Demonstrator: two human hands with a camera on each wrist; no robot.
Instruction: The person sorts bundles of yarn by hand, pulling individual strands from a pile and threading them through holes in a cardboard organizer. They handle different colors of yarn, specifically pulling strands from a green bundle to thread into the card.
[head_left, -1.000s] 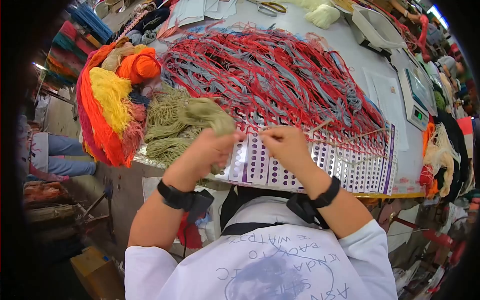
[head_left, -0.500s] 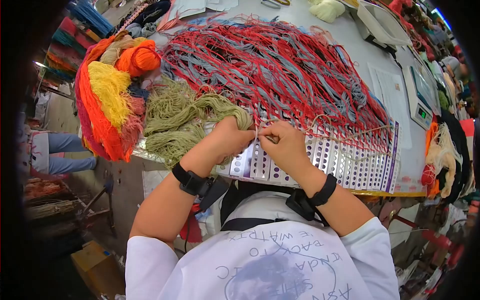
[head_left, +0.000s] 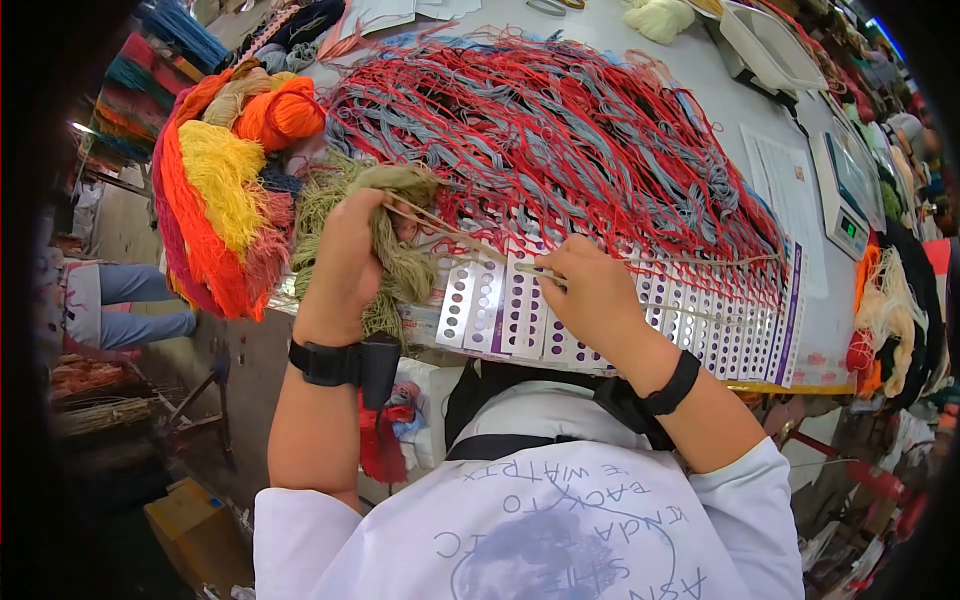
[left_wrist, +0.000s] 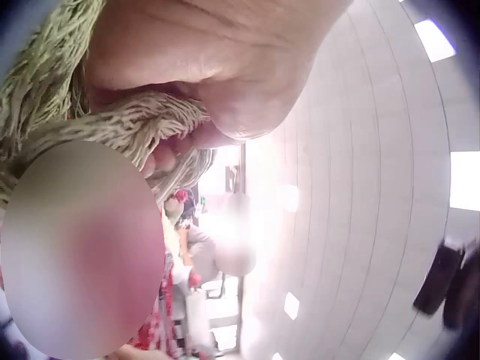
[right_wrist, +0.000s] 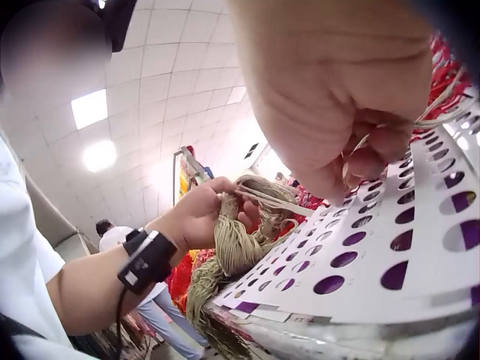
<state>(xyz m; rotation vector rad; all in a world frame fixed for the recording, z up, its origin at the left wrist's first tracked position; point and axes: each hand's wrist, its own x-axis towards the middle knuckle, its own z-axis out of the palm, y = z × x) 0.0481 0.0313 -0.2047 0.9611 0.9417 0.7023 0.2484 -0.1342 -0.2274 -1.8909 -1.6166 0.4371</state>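
My left hand (head_left: 345,262) grips a hank of olive-green yarn (head_left: 405,268) at the left of the table. In the left wrist view the yarn bundle (left_wrist: 112,131) runs through its curled fingers. A few pale green strands (head_left: 455,235) stretch taut from there to my right hand (head_left: 598,298), which pinches them between thumb and fingers. Below that hand lie white cards (head_left: 470,315) with rows of punched holes and purple showing through. Red, grey and black threads (head_left: 560,150) hang from the cards' far ends, heaped across the table.
Orange, yellow and magenta yarn hanks (head_left: 215,200) hang over the table's left corner. At the right stand a digital scale (head_left: 845,215) and a white plastic tray (head_left: 770,50). Scissors (head_left: 550,6) lie at the far edge. Another person's blue trousers (head_left: 140,300) show at left.
My left hand has drawn back to the left from beside the right hand, carrying the green hank and pulling strands taut. The right hand has shifted slightly right and down.
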